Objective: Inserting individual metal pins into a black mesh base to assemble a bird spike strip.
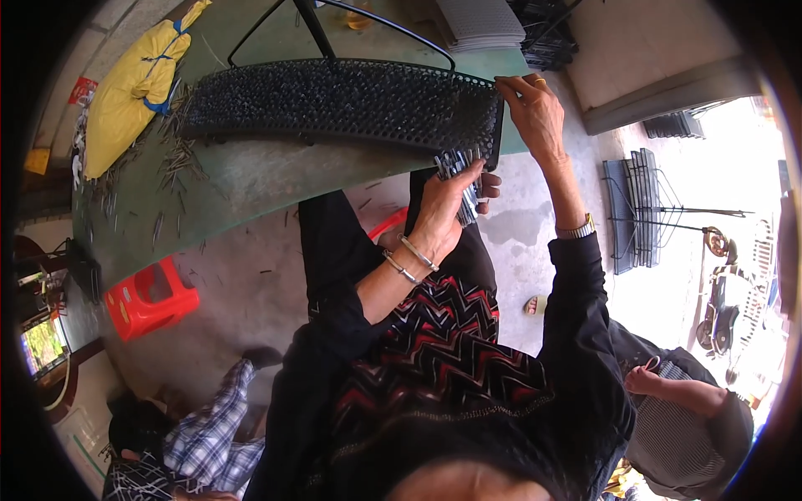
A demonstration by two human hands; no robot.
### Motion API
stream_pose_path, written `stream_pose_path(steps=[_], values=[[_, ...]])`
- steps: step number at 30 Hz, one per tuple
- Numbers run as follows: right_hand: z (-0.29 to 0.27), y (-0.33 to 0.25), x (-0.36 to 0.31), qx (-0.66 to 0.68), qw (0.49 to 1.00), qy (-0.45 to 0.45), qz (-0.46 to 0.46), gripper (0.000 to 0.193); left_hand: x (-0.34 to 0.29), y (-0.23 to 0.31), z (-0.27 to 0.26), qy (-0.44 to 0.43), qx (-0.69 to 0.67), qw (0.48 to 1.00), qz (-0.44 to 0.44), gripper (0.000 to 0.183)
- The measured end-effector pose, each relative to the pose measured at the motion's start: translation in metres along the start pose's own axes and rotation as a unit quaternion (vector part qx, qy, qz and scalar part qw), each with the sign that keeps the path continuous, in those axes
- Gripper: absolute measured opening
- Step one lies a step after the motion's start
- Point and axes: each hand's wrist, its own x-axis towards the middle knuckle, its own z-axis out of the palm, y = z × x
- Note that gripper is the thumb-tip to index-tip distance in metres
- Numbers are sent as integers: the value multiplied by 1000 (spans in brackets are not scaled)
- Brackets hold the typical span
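A long black perforated tray [251,96] with a wire frame lies on the green table. Thin, dark rods stand packed in many of its holes; fewer show at the right end. My left hand [444,200] is closed around a bundle of thin, shiny rods [459,167], just in front of the tray's near right corner. At the far right corner, my right hand [535,113] is pinched with its fingertips against the tray's edge. Whatever lies between those fingertips is hidden.
Loose rods [180,163] lie scattered beside a yellow sack [134,92] on the green table [251,179]. Red stool [150,298] below left. Grey perforated panels [480,23] are stacked at the back. Black racks [632,213] stand to the right. Other people sit at lower left and lower right.
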Motion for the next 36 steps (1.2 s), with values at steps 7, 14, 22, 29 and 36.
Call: stream_pose_path(steps=[7, 14, 22, 29, 36], values=[[-19, -23, -17, 24, 997, -51, 50, 24, 0, 2, -4, 6, 22, 1000, 17, 17], [-46, -37, -31, 319, 874, -349, 110, 19, 0, 3, 0, 14, 40, 999, 27, 20], [-49, -42, -29, 340, 868, -332, 144, 18, 1, 7, 0, -2, 39, 999, 33, 19], [-48, -41, -29, 339, 863, -337, 164, 17, -3, 12, 2, 5, 77, 997, 29, 17], [-45, -36, -28, 352, 861, -332, 154, 18, -2, 11, 0, -5, 72, 997, 21, 19]])
